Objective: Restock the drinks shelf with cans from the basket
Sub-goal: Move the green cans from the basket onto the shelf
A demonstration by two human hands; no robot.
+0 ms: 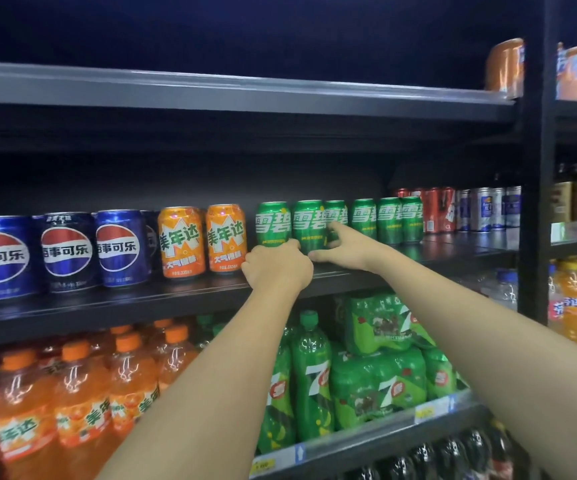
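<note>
Head view. At centre frame both arms reach to the middle drinks shelf (211, 292), where a row of green cans runs rightward. The left hand (276, 263) is curled round the foot of the leftmost green can (273, 223), which stands upright at the shelf's front edge, just right of two orange cans (204, 237). The right hand (342, 245) lies with fingers extended against the second green can (309, 225), its forefinger reaching toward the can behind; it grasps nothing that can be seen. The step appears to be seating and squaring the newly placed cans. To do it well, the can should be slid back flush with its neighbours, label outward, while the other hand steadies the adjoining can against toppling. The basket is not in the frame. At left on the same dark metal shelf stand blue cans (65, 251); at far right, red cans (436, 209). The shelf above, upper frame, is mostly bare, with orange cans at its right end. Below, orange bottles (79, 393) and green bottles (311, 382) fill the lower shelf. The room is dim.
</note>
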